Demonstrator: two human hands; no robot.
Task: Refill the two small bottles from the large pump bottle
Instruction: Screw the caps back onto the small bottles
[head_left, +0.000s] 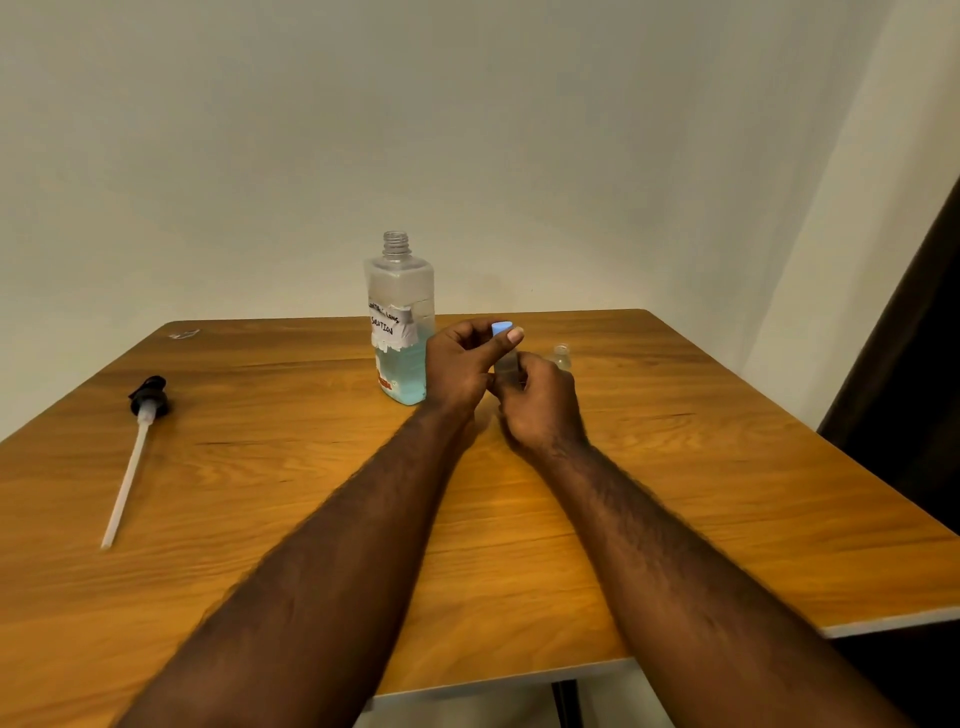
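Bottles first: your large bottle (400, 322) stands uncapped at the table's (727, 519) far middle, roughly the lower third filled with blue liquid, and its pump (139, 441) lies flat well apart on the left, so opening the source is done. One small bottle (505, 364) is up between your hands just right of the large one; the other small bottle (561, 357) sits uncapped on the table just behind your right hand, looks clear, fill level too small to tell. Judging from that, you're on the cap of the first small one, on or off unclear, and any pouring that remains comes after. Your left hand (460, 369) is raised, thumb and fingers pinching the blue cap (501, 328) at the top. Your right hand (540, 400) sits lower, fingers curled round the small bottle's body, holding it upright. Both forearms reach straight out over the table, wrists close together.
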